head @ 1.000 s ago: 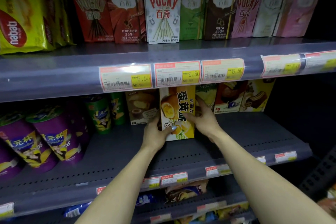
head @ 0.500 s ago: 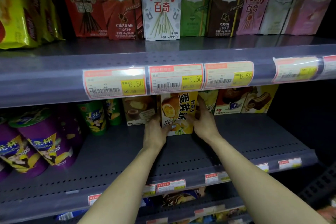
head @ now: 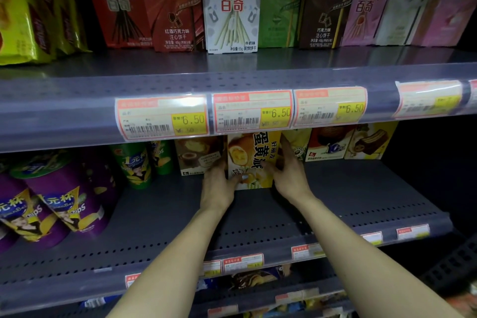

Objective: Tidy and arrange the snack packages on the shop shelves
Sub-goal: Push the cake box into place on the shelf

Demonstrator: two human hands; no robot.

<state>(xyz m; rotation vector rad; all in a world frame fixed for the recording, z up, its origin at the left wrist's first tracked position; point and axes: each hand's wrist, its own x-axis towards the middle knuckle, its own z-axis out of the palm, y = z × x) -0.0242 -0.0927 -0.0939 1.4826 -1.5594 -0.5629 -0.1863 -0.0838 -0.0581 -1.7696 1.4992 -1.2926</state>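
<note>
Shelf (head: pixel 335 188) bears upright yellow box (head: pixel 254 160), front outward, seemingly gripped by both hands (head: pixel 219 183).

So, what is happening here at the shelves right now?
A person is arranging snacks on the middle shelf. Both hands hold one yellow pie box: the left hand grips its lower left edge, the right hand its right side. The box stands upright near the back, between other pie boxes. Purple chip cups stand further left.
</note>
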